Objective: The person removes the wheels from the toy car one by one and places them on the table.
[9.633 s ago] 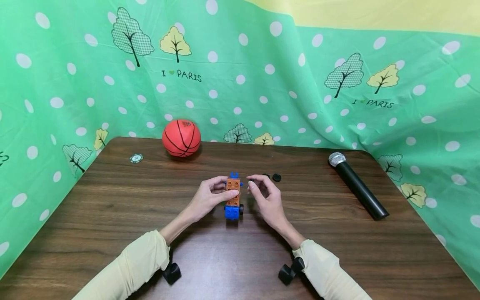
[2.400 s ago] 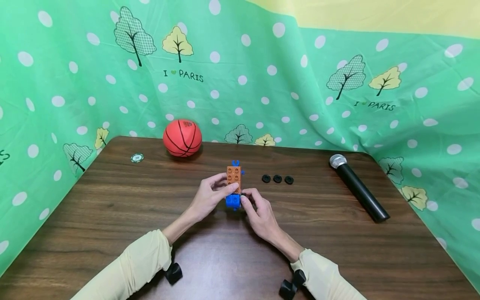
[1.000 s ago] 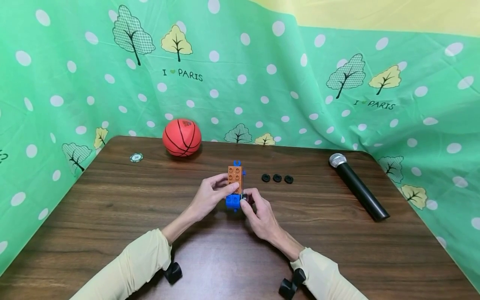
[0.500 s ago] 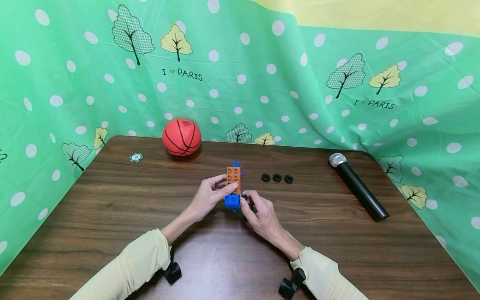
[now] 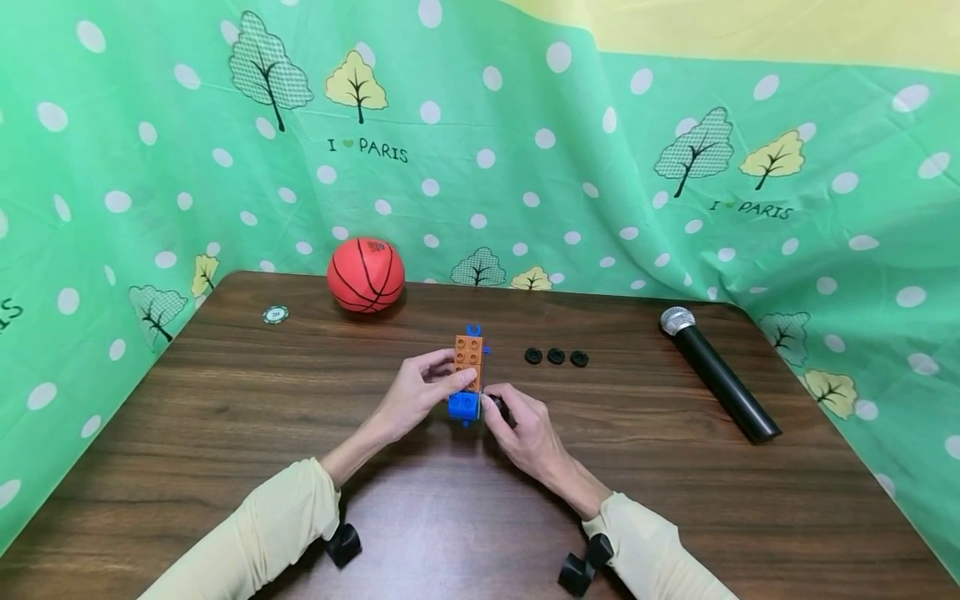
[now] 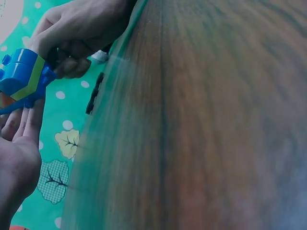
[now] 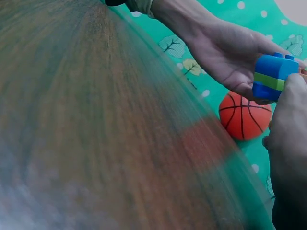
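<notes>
A toy car of orange and blue bricks [image 5: 468, 360] is held just above the brown table [image 5: 225, 417]. My left hand [image 5: 454, 372] grips its orange middle from the left. My right hand [image 5: 495, 401] pinches a small black wheel [image 5: 496, 406] at the right side of the blue end [image 5: 463, 406]. In the left wrist view the blue end [image 6: 21, 76] sits between my left fingers [image 6: 21, 127] and my right hand [image 6: 81, 28]. In the right wrist view the blue end [image 7: 271, 76] lies against my left hand [image 7: 230, 52]. Whether the wheel is still attached is hidden.
Three loose black wheels [image 5: 556, 356] lie in a row right of the car. An orange basketball [image 5: 365, 274] and a poker chip [image 5: 275, 314] sit at the back left. A black microphone [image 5: 716, 373] lies at the right. Green dotted cloth surrounds the table.
My right hand has slid a little down and right at the blue end, and the black wheel now shows between its fingers. The loose wheels went from two to three since the earliest frame.
</notes>
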Available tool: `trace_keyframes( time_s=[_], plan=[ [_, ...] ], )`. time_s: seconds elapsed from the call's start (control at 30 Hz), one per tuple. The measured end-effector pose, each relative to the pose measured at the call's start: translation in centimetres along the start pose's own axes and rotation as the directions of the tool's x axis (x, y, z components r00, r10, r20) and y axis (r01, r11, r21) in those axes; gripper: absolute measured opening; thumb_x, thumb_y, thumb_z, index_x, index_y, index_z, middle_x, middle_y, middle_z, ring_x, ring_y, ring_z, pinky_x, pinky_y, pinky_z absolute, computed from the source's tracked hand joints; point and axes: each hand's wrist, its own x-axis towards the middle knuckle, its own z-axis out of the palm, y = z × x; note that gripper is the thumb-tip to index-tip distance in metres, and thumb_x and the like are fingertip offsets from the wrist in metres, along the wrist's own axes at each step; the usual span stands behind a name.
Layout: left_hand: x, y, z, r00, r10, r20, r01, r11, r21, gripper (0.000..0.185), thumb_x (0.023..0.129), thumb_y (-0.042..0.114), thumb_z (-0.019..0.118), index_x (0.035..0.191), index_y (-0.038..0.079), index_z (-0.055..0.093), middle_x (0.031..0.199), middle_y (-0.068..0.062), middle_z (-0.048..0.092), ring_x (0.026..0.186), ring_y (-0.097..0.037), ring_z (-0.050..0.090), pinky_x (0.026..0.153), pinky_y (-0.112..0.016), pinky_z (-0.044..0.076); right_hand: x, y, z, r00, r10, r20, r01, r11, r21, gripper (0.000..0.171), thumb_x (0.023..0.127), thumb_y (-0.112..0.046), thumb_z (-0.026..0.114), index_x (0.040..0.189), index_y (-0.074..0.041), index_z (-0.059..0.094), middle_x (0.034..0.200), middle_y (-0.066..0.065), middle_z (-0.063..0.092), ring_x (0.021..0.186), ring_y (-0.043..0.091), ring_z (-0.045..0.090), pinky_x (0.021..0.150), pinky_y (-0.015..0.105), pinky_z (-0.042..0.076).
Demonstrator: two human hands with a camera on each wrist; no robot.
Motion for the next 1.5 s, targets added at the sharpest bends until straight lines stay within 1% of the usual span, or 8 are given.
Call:
trace_keyframes(
  time_s=[0.2, 0.43, 0.57, 0.67, 0.9, 1.03, 1.27, 1.5],
  plan=[
    [0.0, -0.2, 0.0, 0.999, -0.021, -0.028, 0.021, 1.0, -0.018, 0.041, 0.099, 0.019, 0.07, 0.13, -0.008, 0.064, 0.109, -0.018, 0.073, 0.096, -0.02, 0.072, 0.083, -0.028, 0.057, 0.2, -0.6, 0.1, 0.979, 0.205, -0.006, -0.204, 0.975, 0.086, 0.011, 0.102, 0.001, 0.059, 0.108, -0.003, 0.067, 0.095, 0.006, 0.067, 0.08, 0.015, 0.059, 0.068, 0.031, 0.051],
    [0.1, -0.2, 0.0, 0.998, -0.042, -0.053, 0.04, 0.999, -0.031, 0.039, 0.099, 0.018, 0.07, 0.129, -0.007, 0.065, 0.107, -0.018, 0.074, 0.096, -0.02, 0.072, 0.082, -0.029, 0.058, 0.7, -1.5, -0.1, 0.848, 0.522, 0.091, -0.529, 0.824, 0.202, 0.021, 0.11, -0.011, 0.048, 0.117, -0.007, 0.067, 0.09, 0.013, 0.065, 0.08, 0.025, 0.062, 0.075, 0.034, 0.051],
    [0.1, -0.2, -0.1, 0.996, -0.059, -0.067, 0.057, 0.998, -0.031, 0.039, 0.099, 0.017, 0.069, 0.13, -0.007, 0.064, 0.11, -0.019, 0.073, 0.099, -0.022, 0.072, 0.085, -0.03, 0.058, 0.8, -1.7, -0.2, 0.818, 0.558, 0.138, -0.573, 0.773, 0.271, 0.025, 0.111, -0.006, 0.042, 0.121, -0.002, 0.064, 0.09, 0.017, 0.063, 0.083, 0.033, 0.066, 0.078, 0.038, 0.056],
    [0.2, -0.2, -0.2, 0.996, -0.062, -0.069, 0.06, 0.998, -0.029, 0.04, 0.099, 0.017, 0.069, 0.131, -0.007, 0.064, 0.111, -0.019, 0.073, 0.1, -0.022, 0.072, 0.086, -0.03, 0.057, 0.8, -1.6, -0.3, 0.829, 0.54, 0.144, -0.558, 0.785, 0.268, 0.024, 0.11, -0.005, 0.044, 0.124, -0.001, 0.063, 0.094, 0.014, 0.065, 0.086, 0.033, 0.068, 0.079, 0.036, 0.057],
    [0.3, -0.3, -0.3, 0.996, -0.06, -0.068, 0.059, 0.998, -0.024, 0.04, 0.099, 0.018, 0.07, 0.13, -0.007, 0.064, 0.108, -0.017, 0.074, 0.098, -0.02, 0.072, 0.085, -0.03, 0.057, 0.5, -0.6, -0.9, 0.919, 0.383, 0.09, -0.393, 0.904, 0.168, 0.023, 0.103, -0.002, 0.06, 0.126, 0.001, 0.064, 0.098, 0.011, 0.067, 0.086, 0.026, 0.066, 0.075, 0.038, 0.056],
    [0.2, -0.2, -0.3, 0.996, -0.064, -0.067, 0.063, 0.998, -0.013, 0.041, 0.099, 0.018, 0.07, 0.13, -0.007, 0.064, 0.108, -0.017, 0.074, 0.098, -0.02, 0.072, 0.085, -0.029, 0.057, 0.3, 0.1, -1.5, 0.951, 0.304, 0.059, -0.308, 0.947, 0.091, 0.026, 0.097, 0.001, 0.066, 0.124, 0.003, 0.063, 0.1, 0.009, 0.069, 0.089, 0.02, 0.065, 0.076, 0.038, 0.057],
    [0.2, -0.3, -0.4, 0.995, -0.072, -0.069, 0.072, 0.997, 0.005, 0.04, 0.099, 0.018, 0.07, 0.131, -0.006, 0.064, 0.109, -0.017, 0.074, 0.1, -0.022, 0.072, 0.087, -0.03, 0.057, -0.1, 1.0, -2.5, 0.971, 0.229, 0.07, -0.227, 0.973, -0.025, 0.027, 0.093, -0.004, 0.074, 0.117, -0.002, 0.063, 0.101, 0.004, 0.069, 0.089, 0.019, 0.067, 0.075, 0.038, 0.058],
    [0.1, -0.4, -0.6, 0.994, -0.077, -0.071, 0.077, 0.997, 0.001, 0.039, 0.099, 0.019, 0.07, 0.129, -0.006, 0.065, 0.108, -0.016, 0.073, 0.098, -0.02, 0.072, 0.087, -0.03, 0.057, -0.7, 1.9, -3.6, 0.98, 0.16, 0.115, -0.145, 0.981, -0.133, 0.026, 0.09, -0.01, 0.078, 0.113, -0.007, 0.064, 0.092, 0.001, 0.058, 0.08, 0.014, 0.055, 0.065, 0.03, 0.049]
  ],
)
